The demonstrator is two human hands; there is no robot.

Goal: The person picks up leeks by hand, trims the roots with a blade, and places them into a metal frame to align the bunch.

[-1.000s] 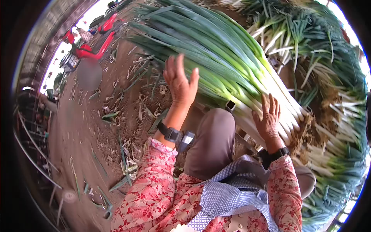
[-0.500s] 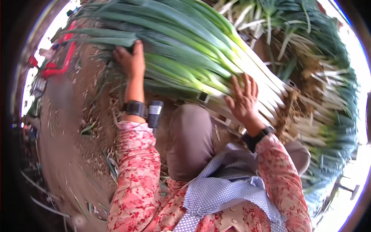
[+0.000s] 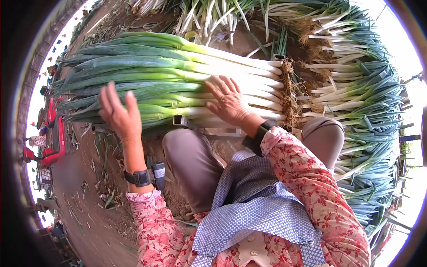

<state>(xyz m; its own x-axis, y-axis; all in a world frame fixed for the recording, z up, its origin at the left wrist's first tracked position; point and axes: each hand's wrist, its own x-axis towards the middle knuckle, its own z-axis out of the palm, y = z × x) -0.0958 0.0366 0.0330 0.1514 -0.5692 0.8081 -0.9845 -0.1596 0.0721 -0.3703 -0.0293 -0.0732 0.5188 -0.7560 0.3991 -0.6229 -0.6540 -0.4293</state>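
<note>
A thick layer of long green onions (image 3: 178, 64) lies across a metal rack (image 3: 179, 120) in front of my knees, green leaves to the left and white stalks with brown roots to the right. My left hand (image 3: 120, 111) is at the near edge of the leaves, fingers up and apart, overlapping them in this view. Flat on the stalks, where green turns white, rests my right hand (image 3: 229, 100) with its fingers spread. Neither hand is closed around a stalk.
More green onions (image 3: 351, 84) are piled in a long row on the right, and another heap (image 3: 213, 18) lies at the back. A red machine or vehicle part (image 3: 57, 138) stands far left. Leaf scraps litter the dirt ground (image 3: 95, 222).
The head view has turned, so the onions now lie level across it. My left hand has shifted down along the leaf edge and its fingers have spread; my right hand stays on the stalks.
</note>
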